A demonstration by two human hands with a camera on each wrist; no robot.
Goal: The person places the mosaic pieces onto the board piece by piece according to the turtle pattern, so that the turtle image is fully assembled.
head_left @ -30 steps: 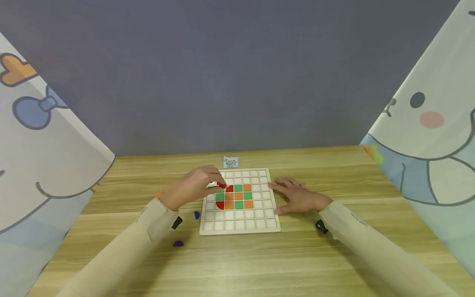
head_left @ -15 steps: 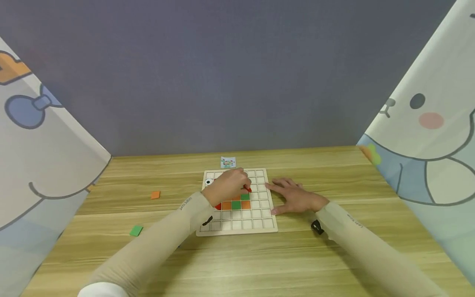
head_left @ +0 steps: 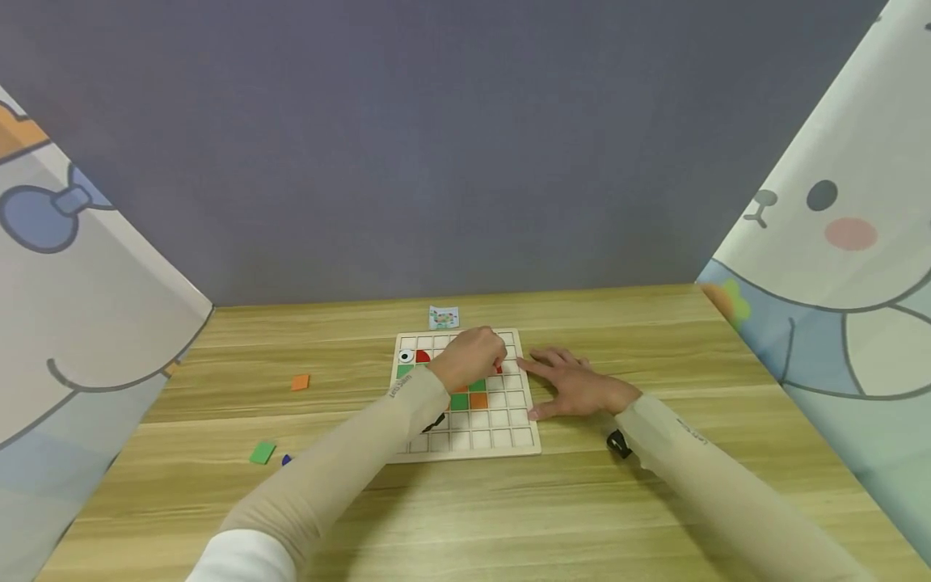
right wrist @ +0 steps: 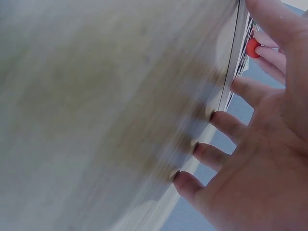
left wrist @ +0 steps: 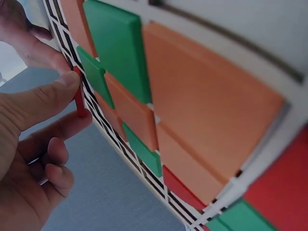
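In the head view, my left hand reaches over a white gridded board. Between thumb and index finger it pinches a small red tile with a rounded edge, held on edge close to the grid, right of the placed tiles. Green tiles and orange tiles fill neighbouring squares; my left hand and sleeve hide part of them. A white eye tile and a red quarter-round tile sit at the upper left. My right hand, fingers spread, rests at the board's right edge.
A small picture card lies behind the board on the wooden table. Loose to the left are an orange tile, a green tile and a blue piece partly covered by my left sleeve. A grey partition stands behind.
My left hand has moved right across the board with the red tile, from the left part of the pattern to its right side. My right hand has stayed at the board's edge.
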